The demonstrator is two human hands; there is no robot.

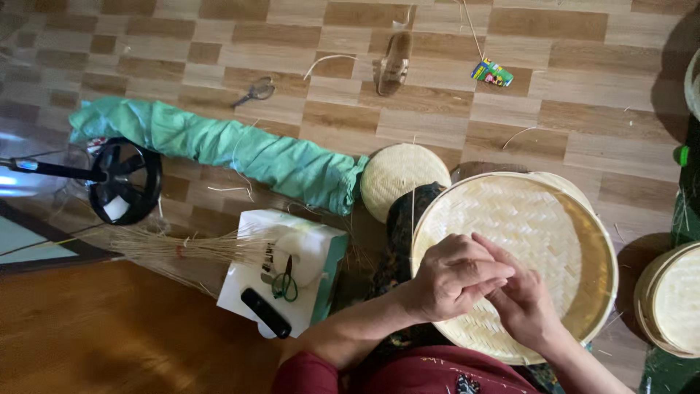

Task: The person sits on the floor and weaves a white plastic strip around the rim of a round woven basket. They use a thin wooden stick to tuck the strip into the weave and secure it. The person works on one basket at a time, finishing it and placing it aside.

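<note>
I see open wood-pattern floor beyond the round woven bamboo tray (554, 233); a smaller round woven lid (397, 171) sits just beside its far-left rim. My left hand (452, 277) and right hand (521, 303) meet on the tray's near weave, fingers curled together; whether they pinch anything, I cannot tell.

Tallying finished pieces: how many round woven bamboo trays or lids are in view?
3, maybe more: large tray under both hands, small lid beside the green cloth, another at the right edge. A rim at the upper right may be a fourth.
</note>
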